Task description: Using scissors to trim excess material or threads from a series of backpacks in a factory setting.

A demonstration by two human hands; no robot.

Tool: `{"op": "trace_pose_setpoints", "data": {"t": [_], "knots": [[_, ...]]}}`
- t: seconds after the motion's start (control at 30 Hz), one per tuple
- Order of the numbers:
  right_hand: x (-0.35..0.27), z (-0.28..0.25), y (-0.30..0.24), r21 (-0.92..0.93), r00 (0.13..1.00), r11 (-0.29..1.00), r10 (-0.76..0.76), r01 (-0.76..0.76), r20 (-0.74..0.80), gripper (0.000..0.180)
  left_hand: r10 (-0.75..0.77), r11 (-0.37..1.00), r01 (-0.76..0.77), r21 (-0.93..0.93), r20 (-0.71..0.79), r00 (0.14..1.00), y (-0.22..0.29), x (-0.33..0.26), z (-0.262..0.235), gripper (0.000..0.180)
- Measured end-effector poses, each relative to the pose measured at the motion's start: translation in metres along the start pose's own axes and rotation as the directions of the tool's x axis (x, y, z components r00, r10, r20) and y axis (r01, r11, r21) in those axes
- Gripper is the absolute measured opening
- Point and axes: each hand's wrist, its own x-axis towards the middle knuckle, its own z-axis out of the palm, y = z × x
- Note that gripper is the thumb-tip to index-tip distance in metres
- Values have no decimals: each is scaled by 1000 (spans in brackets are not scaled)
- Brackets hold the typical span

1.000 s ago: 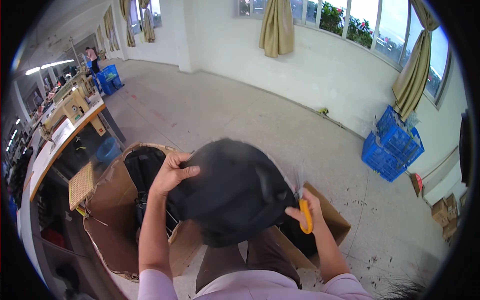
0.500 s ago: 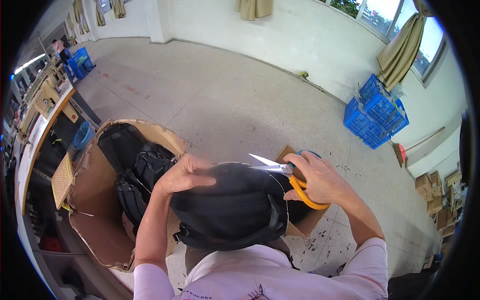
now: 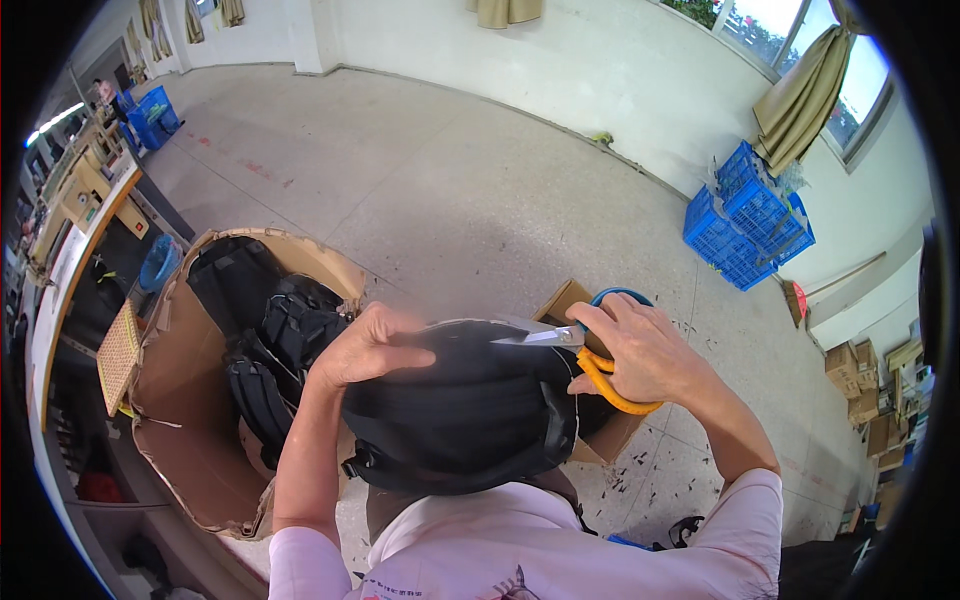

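Note:
A black fabric bag [image 3: 455,410] rests across my lap, its upper edge facing away from me. My left hand [image 3: 362,348] grips the bag's far edge at the left, thumb on the near side; its fingertips are blurred and partly hidden. In my right hand [image 3: 640,350] is a pair of scissors [image 3: 600,380] with orange handle parts. Their metal blades point left over the bag's top edge, one blade smeared by motion. A blue curved rim [image 3: 625,294] shows behind my right hand.
A large open cardboard box [image 3: 185,400] with several black bags [image 3: 290,320] stands at my left, beside a sewing table [image 3: 100,215]. A smaller carton [image 3: 610,445] sits behind the bag. Blue crates [image 3: 745,220] stand by the wall. Dark scraps [image 3: 640,465] litter the floor.
The scissor blades have tipped down toward the bag's edge and look closer together. My left hand keeps its place. The view has shifted slightly.

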Motion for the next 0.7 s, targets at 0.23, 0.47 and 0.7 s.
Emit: {"op": "trace_pose_setpoints", "data": {"t": [0.23, 0.47, 0.7], "knots": [[3, 13, 7, 2, 1000, 1000, -4, 4, 25, 51, 35, 999, -36, -28, -37, 999, -8, -2, 3, 12], [3, 13, 10, 102, 999, 995, -9, 4, 47, 48, 16, 1000, -15, 15, -21, 1000, -11, -4, 2, 13], [11, 14, 14, 95, 995, 993, -75, 70, 59, 49, 90, 996, -91, 19, 28, 996, -10, -4, 11, 17]]}}
